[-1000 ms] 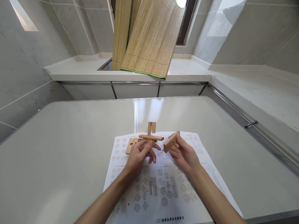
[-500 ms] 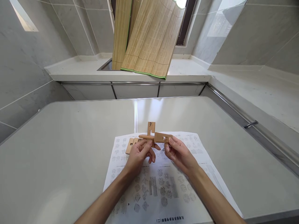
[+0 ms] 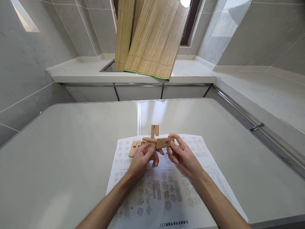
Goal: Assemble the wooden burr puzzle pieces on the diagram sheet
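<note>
Above the printed sheet, my left hand [image 3: 143, 159] pinches a small assembly of interlocked wooden puzzle pieces from below. One notched piece [image 3: 154, 129] stands upright with a dark mark on its top end. A thin piece [image 3: 149, 140] lies across it, pointing left. On the right side is a slotted wooden piece [image 3: 161, 143], joined to the others. My right hand [image 3: 183, 156] grips that slotted piece at its right end, thumb in front and index finger over the top. Fingers hide the lower part of the joint.
More wooden pieces [image 3: 132, 149] with cut-outs lie just left of my left hand, partly covered by it. The large paper [image 3: 200, 190] with printed diagrams rests on a pale table [image 3: 71, 152]. A bamboo blind [image 3: 152, 41] hangs over the ledge behind.
The slotted piece has turned slightly, its right end now a bit lower. My right index finger has risen from the front to the top of that end. My left hand stays nearly still.
</note>
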Demonstrator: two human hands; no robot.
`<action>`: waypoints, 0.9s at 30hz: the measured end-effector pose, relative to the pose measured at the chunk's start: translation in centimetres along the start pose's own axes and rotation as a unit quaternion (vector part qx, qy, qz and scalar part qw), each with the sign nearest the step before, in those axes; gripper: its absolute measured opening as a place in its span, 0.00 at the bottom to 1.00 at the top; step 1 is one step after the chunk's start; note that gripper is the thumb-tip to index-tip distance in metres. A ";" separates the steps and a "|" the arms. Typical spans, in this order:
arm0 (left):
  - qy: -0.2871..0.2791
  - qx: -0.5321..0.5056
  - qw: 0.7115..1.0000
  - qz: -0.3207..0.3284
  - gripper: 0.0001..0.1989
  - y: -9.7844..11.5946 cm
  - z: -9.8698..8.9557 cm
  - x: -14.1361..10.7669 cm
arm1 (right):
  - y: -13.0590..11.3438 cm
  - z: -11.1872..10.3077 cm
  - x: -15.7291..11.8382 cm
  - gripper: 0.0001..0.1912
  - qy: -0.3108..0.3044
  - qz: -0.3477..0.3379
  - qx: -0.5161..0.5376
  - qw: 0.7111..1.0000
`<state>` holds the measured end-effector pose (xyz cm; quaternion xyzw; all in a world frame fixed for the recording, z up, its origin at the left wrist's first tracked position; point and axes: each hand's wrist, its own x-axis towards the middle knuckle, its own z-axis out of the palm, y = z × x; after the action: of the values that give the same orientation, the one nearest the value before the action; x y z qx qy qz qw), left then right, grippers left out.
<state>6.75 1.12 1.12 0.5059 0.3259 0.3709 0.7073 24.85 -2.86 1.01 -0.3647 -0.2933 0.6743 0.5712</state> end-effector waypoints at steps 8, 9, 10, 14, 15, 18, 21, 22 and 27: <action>-0.040 -0.004 0.999 -0.011 0.22 -0.1 -0.1 -0.1 | 0.3 -0.1 0.1 0.20 -0.011 0.007 -0.003 1.000; -0.054 0.009 0.998 -0.011 0.21 -0.1 -0.1 -0.2 | 0.4 -0.1 0.1 0.20 -0.017 0.008 -0.008 1.000; -0.067 0.023 0.997 -0.010 0.21 -0.1 -0.1 -0.2 | 0.5 -0.1 0.1 0.20 -0.021 0.008 -0.012 1.000; -0.089 0.030 0.996 -0.006 0.18 0.0 0.0 -0.4 | 0.7 0.0 0.2 0.20 -0.017 0.009 -0.030 0.999; -0.090 0.017 0.996 -0.010 0.17 -0.1 0.0 -0.4 | 0.7 0.0 0.2 0.19 -0.016 0.006 -0.035 0.999; -0.107 -0.013 0.994 -0.025 0.16 -0.2 0.0 -0.5 | 0.7 0.0 0.2 0.17 -0.022 0.003 -0.058 0.998; -0.130 -0.009 0.991 -0.040 0.19 -0.3 0.0 -0.6 | 0.7 0.0 0.1 0.16 -0.026 0.004 -0.080 0.996; -0.138 -0.003 0.989 -0.046 0.20 -0.3 0.0 -0.7 | 0.8 0.0 0.1 0.16 -0.026 0.004 -0.084 0.996; -0.173 0.011 0.983 -0.065 0.21 -0.1 0.0 -1.0 | 1.0 -0.2 0.1 0.17 -0.031 0.009 -0.089 0.996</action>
<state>6.28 0.26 1.12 0.5479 0.2353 0.2274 0.7699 24.45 -2.94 0.07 -0.3961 -0.3660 0.6617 0.5208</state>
